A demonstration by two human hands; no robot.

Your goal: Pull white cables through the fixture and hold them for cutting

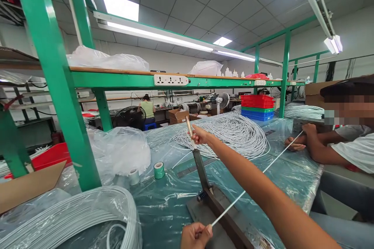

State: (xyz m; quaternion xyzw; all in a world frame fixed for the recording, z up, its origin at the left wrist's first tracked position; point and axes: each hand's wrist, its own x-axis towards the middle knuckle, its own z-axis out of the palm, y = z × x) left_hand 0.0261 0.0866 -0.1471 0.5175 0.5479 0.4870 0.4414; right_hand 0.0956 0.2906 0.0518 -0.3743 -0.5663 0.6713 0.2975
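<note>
At lower ctr, L hand [196,235], thumb & fingers closed, pinches white cable [230,206] running to co-worker's hands [309,129] at mid-rt, while R hand [199,135] wraps lever handle [188,123] nr ctr; keeping cable taut & L fingers clear of lever base [195,210] should help.

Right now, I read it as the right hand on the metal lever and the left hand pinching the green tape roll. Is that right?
Not quite: the head view shows the left hand pinching the white cable; the green tape roll stands apart from it. The right hand is on the metal lever, as you say.
</note>
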